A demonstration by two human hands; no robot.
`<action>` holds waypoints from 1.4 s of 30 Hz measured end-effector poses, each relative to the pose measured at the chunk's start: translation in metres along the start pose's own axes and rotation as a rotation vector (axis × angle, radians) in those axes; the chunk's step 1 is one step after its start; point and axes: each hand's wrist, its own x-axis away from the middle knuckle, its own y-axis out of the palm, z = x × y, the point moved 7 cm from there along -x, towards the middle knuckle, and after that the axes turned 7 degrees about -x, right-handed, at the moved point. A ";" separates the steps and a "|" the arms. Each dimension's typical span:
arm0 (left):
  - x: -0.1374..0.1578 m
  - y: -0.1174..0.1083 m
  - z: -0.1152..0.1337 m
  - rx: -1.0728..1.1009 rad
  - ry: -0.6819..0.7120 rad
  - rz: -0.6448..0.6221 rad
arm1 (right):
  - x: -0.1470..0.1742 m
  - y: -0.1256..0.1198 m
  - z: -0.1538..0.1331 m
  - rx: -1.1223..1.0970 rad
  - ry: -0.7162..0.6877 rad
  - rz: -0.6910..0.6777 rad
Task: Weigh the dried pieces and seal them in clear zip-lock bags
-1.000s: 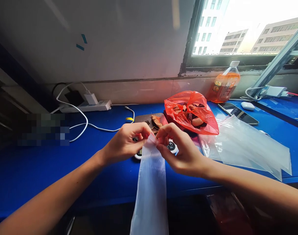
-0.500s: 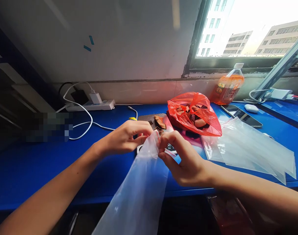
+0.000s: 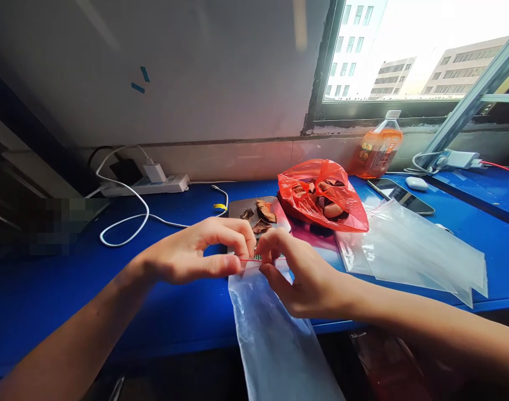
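Observation:
A clear zip bag (image 3: 275, 328) with a red seal line hangs over the table's front edge, its top pinched by both hands. My left hand (image 3: 204, 250) grips the left part of the seal between thumb and fingers. Close beside it, my right hand (image 3: 300, 273) pinches the same seal farther right. Just behind the hands is a small scale (image 3: 241, 207), partly hidden by them, with several dried brown slices (image 3: 265, 211) on its plate. Right of the scale, a red plastic bag (image 3: 352, 214) stands open, holding more brown pieces (image 3: 333, 210).
Flat clear zip bags (image 3: 421, 250) lie at the right on the blue table (image 3: 196, 312). Behind them are a phone (image 3: 400, 195), a white earbud case (image 3: 416, 183) and a bottle of orange drink (image 3: 380, 150). A power strip (image 3: 171, 185) with a white cable (image 3: 143, 214) is at the back left.
Both hands have lowered the bag's top toward me, uncovering the slices on the scale. The bag now hangs straighter, its lower end shifted right. The camera view has turned slightly right.

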 end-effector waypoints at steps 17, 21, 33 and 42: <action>0.020 -0.014 -0.023 0.146 -0.136 -0.192 | -0.015 -0.023 0.017 0.084 -0.008 0.059; 0.016 0.002 -0.021 0.159 -0.105 -0.307 | -0.018 -0.017 0.031 0.518 -0.129 -0.042; 0.012 0.010 -0.022 0.153 -0.120 -0.319 | -0.016 -0.009 0.053 0.617 -0.037 -0.135; 0.008 0.018 -0.017 0.127 -0.118 -0.352 | -0.018 -0.015 0.056 0.450 -0.006 -0.031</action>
